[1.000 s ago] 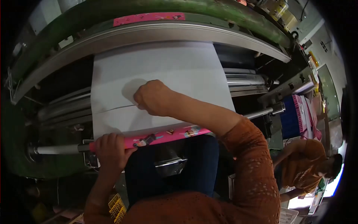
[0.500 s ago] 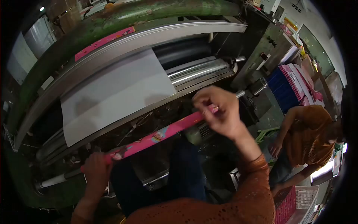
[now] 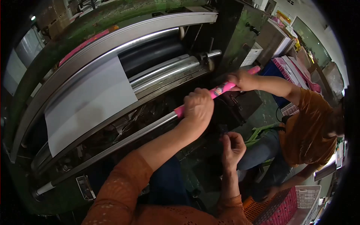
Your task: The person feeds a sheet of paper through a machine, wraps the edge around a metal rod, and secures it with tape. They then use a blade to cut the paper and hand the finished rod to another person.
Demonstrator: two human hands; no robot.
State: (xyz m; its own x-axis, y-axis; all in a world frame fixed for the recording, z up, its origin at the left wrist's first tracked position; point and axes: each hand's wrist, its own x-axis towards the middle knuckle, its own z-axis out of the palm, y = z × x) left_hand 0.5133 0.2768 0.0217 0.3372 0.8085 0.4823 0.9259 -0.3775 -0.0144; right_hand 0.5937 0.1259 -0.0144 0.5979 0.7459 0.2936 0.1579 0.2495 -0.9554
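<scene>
in front of the press rollers (image 3: 165,71), the person's left hand (image 3: 198,107) grips a pink printed roll (image 3: 219,89) on a steel shaft (image 3: 112,150), long axis rising rightward. a co-worker's hand (image 3: 240,80) clasps its far end. the right hand (image 3: 232,146) pinches a small dark item.

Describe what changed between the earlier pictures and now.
The pink printed roll slid right along the steel shaft. The left hand moved with it, still gripping; the right hand let go and dropped below. A co-worker's hand took its far end. The white paper web stayed on the rollers.
</scene>
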